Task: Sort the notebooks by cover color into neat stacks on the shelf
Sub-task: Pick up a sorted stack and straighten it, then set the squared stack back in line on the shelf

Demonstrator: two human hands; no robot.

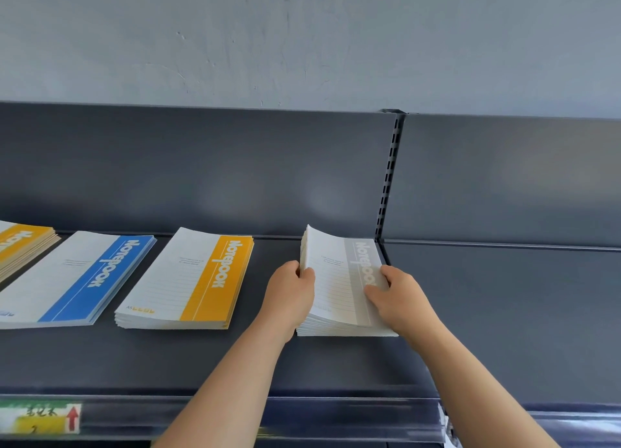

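The pale, scuffed wall [302,38] fills the top of the view. Below it runs the dark grey back panel [201,165] of the shelving, split by one slotted upright [388,179]. The dark shelf [504,313] carries four stacks of notebooks in a row, all lying flat with their printed bands to the right.

The blue stack [67,279] is towards the left. The yellow stack [188,279] is just beside it, near the middle. A second yellow stack [23,242] is cut off by the left edge of the view. The grey stack [339,279] lies furthest right, close to the foot of the upright and apart from the yellow one. That makes two yellow, one blue and one grey. The shelf to the right of the upright is bare.

Both hands are on the grey stack, one at each long side. The left hand [290,293] grips its left edge, with the thumb over the top cover and the fingers curled at the side. The right hand [400,300] holds the right edge, thumb laid across the cover and fingers bent onto the grey band. The upper notebooks bow upward at their far end, while the lower ones lie fanned on the shelf. Both forearms reach in over the front rail [302,414], which bears one blurred price label [40,417] with a red arrow.
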